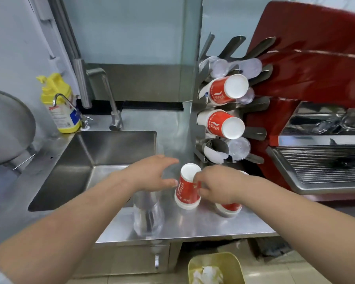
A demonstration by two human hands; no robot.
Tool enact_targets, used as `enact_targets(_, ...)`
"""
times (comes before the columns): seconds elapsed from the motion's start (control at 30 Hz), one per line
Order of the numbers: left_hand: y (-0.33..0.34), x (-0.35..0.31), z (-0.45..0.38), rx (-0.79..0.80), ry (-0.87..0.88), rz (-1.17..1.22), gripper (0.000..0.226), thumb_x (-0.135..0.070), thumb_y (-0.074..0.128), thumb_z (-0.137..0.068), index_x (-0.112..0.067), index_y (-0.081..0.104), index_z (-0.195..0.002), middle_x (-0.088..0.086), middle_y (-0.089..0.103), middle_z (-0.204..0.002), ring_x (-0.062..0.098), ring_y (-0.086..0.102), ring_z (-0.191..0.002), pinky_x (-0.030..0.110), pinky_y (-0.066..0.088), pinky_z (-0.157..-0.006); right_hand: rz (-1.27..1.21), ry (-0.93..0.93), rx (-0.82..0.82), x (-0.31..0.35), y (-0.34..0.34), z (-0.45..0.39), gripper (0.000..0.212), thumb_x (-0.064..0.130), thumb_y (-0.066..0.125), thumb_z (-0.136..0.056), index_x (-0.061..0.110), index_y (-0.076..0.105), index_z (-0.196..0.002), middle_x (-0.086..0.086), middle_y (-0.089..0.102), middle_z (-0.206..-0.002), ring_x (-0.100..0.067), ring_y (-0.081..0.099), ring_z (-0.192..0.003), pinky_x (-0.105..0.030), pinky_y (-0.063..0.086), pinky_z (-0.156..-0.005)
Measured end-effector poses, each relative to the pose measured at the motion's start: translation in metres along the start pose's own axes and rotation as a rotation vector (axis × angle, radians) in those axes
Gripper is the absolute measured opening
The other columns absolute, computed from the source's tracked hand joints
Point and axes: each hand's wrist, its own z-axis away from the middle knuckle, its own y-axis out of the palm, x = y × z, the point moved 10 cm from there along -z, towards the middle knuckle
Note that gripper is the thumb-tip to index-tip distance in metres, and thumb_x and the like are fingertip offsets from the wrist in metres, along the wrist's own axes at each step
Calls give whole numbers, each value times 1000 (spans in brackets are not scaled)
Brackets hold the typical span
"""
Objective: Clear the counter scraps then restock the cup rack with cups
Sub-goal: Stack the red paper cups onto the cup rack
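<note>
The stainless steel counter [193,224] shows no loose scraps, and crumpled white waste sits in the yellow bin [216,269] on the floor below, so the work looks to be in its 2nd stage: restocking the cup rack. The right hand [218,186] has its fingers closed on the side of an upside-down red and white paper cup stack [188,186] standing on the counter just in front of the metal cup rack [217,119]. The left hand [152,174] hovers spread and empty just beside that stack, thumb close to it but apparently not touching. A 2nd inverted red paper cup stack [229,208] stands under the right wrist, and a clear plastic cup stack [148,214] stands near the counter's front edge. The rack already holds 2 rows of red cups and some clear ones; its lowest metal sleeve [215,149] looks nearly empty. The next move probably calls for lifting the held stack, turning it on its side and feeding it into a free sleeve.
</note>
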Motion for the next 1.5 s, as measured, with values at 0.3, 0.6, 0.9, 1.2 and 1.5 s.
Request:
enact_targets(0.3,23,-31,-42,83,14,30,63,-39,76,-74,-25,48,-129,-1,60,-125,22,54,-118,34,45,-93,-235,130,-184,-36,9,-26,45,38,65,-78,21,49,-116,-5,62,-110,-26,58,-106,-34,48,-77)
enact_targets(0.6,38,-22,-44,27,-26,206,62,-27,79,-69,-26,48,-123,-5,60,-117,15,58,-104,34,48,-90,-665,253,-223,-40,60,-31,74,29,73,-75,21,38,-139,-8,59,-126,-28,57,-116,-32,46,-90)
enact_targets(0.9,42,-12,-46,12,-97,252,64,-30,78,-67,-32,47,-123,-9,59,-115,14,57,-103,28,47,-84,-761,363,-124,-49,107,-39,75,31,80,-68,20,42,-132,-3,63,-121,-23,62,-106,-31,50,-87)
enact_targets(1.2,18,-16,-39,-39,-64,292,63,-26,78,-71,-33,48,-125,-11,60,-117,11,57,-104,30,48,-88,-774,343,-197,-49,88,-46,75,32,81,-60,22,48,-126,-1,61,-120,-21,61,-108,-34,51,-90)
enact_targets(1.5,-5,-24,-33,-74,-32,327,62,-30,77,-73,-36,46,-125,-14,58,-117,8,55,-105,27,47,-88,-823,299,-264,-46,56,-32,66,25,81,-64,25,50,-123,3,63,-119,-16,61,-107,-36,51,-92)
